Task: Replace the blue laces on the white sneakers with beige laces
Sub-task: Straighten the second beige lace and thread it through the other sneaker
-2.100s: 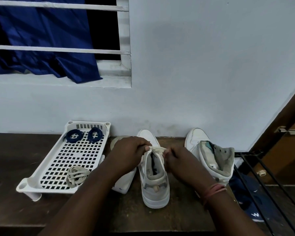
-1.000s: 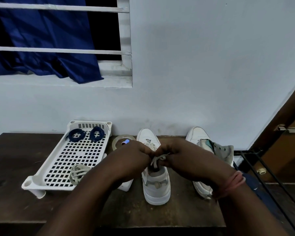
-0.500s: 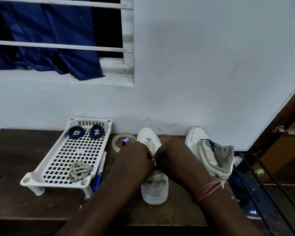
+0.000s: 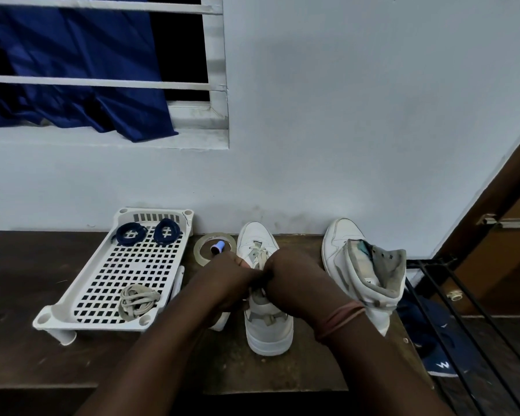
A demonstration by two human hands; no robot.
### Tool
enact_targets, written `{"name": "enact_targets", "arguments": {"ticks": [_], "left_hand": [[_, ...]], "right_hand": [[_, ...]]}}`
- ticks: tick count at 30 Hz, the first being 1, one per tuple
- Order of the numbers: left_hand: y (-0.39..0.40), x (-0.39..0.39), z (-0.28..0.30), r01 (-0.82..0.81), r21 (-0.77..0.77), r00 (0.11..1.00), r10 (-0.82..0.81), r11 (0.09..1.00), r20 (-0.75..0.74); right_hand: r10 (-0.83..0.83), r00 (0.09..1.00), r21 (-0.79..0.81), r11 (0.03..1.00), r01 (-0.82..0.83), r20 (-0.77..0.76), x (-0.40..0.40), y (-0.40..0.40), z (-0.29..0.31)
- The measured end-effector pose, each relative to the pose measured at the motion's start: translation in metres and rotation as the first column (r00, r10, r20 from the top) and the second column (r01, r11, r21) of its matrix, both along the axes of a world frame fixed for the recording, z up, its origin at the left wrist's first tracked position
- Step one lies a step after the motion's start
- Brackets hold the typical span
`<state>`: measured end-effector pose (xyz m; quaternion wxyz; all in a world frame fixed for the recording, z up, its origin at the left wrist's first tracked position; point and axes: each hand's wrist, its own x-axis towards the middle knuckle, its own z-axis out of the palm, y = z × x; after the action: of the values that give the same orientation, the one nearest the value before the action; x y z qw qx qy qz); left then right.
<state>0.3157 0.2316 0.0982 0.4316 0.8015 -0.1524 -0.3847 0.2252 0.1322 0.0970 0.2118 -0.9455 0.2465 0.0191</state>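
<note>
Head view — hands (image 4: 264, 280) now tighter on beige lace (image 4: 260, 253).

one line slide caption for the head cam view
Both hands work a beige lace on the middle white sneaker; blue laces lie coiled in the tray.

A single head-worn view is given, looking forward and down from behind the forearms. The grip, where the left hand (image 4: 231, 283) and right hand (image 4: 294, 280) meet over a sneaker (image 4: 267, 325), is seen close, below centre. Beyond the grip a wall (image 4: 342, 115) is faced; a tray (image 4: 57, 310) is framed to its left.
</note>
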Motion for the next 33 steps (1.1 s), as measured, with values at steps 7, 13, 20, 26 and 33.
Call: {"name": "enact_targets", "arguments": {"ticks": [7, 13, 20, 26, 33], "left_hand": [[-0.009, 0.005, -0.012, -0.002, 0.057, 1.0, 0.001, 0.998, 0.021], [-0.003, 0.011, -0.01, 0.035, -0.007, 0.994, -0.035, 0.999, -0.101], [0.009, 0.015, -0.011, 0.009, -0.079, 0.975, -0.027, 0.997, -0.221], [0.004, 0.004, -0.019, -0.018, -0.074, 0.991, 0.008, 0.997, -0.137], [-0.004, -0.006, -0.021, 0.035, -0.135, 0.98, -0.007, 0.99, 0.2]], "right_hand": [[-0.173, 0.975, 0.446, 0.89, 0.094, 0.141, -0.014, -0.023, 0.007], [-0.329, 0.944, 0.647, 0.722, 0.246, 0.008, -0.016, -0.028, -0.005], [-0.46, 0.888, 0.569, 0.723, 0.392, -0.028, 0.003, -0.006, -0.028], [-0.448, 0.894, 0.451, 0.802, 0.391, 0.021, 0.005, 0.002, -0.023], [-0.414, 0.9, 0.359, 0.867, 0.345, 0.135, -0.008, -0.003, -0.021]]}}
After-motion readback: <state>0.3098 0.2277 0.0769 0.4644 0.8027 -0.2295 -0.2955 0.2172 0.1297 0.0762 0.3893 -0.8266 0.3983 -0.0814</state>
